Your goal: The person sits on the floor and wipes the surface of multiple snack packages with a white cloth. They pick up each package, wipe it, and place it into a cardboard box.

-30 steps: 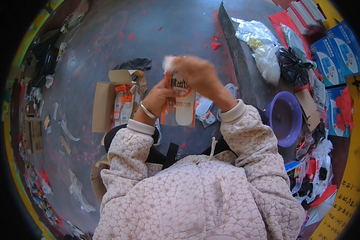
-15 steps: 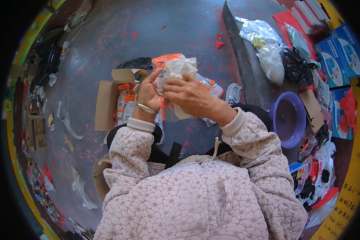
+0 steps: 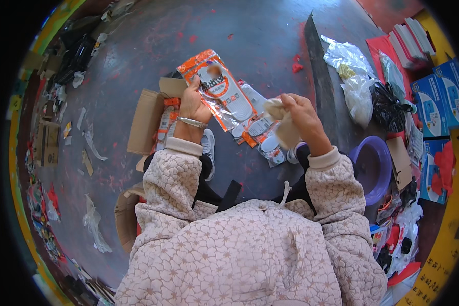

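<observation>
My left hand (image 3: 194,109), a silver bangle at its wrist, grips the left edge of an orange-and-clear packet (image 3: 217,109). A pale insole (image 3: 238,103) shows through the packet's clear film. To the right, my right hand (image 3: 305,120) is closed on a bunched cream cloth (image 3: 285,131), part of which hangs below the fingers. The cloth is apart from the packet. Beneath and between my hands, several similar insole packets (image 3: 262,126) lie on the floor. An open cardboard box (image 3: 144,122) left of my left hand holds more orange packets (image 3: 167,121).
A purple basin (image 3: 380,171) stands to the right, near plastic bags (image 3: 357,97) and blue boxes (image 3: 433,102). A dark raised strip (image 3: 319,76) runs along the floor there. Another cardboard box (image 3: 126,217) sits by my left side. Scraps and a brown carton (image 3: 48,143) line the far left.
The cream cloth has moved right and nearer to me with my right hand, away from the packet. The packet in my left hand now shows its front, tilted.
</observation>
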Action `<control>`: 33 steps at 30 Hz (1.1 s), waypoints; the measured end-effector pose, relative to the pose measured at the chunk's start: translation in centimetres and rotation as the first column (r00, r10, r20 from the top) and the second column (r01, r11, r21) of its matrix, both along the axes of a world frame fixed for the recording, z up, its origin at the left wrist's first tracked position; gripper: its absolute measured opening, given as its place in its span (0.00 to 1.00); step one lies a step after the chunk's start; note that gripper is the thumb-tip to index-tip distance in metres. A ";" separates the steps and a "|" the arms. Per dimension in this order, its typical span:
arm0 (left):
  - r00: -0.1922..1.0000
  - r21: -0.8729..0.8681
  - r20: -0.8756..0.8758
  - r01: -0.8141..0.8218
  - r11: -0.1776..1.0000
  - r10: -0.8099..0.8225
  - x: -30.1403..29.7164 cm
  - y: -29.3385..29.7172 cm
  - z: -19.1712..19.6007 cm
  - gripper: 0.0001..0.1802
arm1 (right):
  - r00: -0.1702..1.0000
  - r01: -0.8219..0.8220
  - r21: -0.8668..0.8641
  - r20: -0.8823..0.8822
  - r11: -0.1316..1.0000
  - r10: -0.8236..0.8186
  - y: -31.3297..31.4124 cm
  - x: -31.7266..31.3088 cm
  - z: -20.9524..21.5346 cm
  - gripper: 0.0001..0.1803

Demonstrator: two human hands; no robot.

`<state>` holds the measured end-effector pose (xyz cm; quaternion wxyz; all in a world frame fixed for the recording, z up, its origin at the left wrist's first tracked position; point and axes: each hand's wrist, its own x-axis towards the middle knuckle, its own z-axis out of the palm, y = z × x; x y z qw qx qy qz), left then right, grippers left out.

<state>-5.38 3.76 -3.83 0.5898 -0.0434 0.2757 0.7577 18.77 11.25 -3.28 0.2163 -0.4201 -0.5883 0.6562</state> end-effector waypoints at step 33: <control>0.934 0.245 -0.104 0.358 0.901 -0.342 6.5 -0.6 -0.6 0.19 | 0.953 0.284 0.470 -0.236 0.836 -0.191 -1.9 -4.5 4.1 0.11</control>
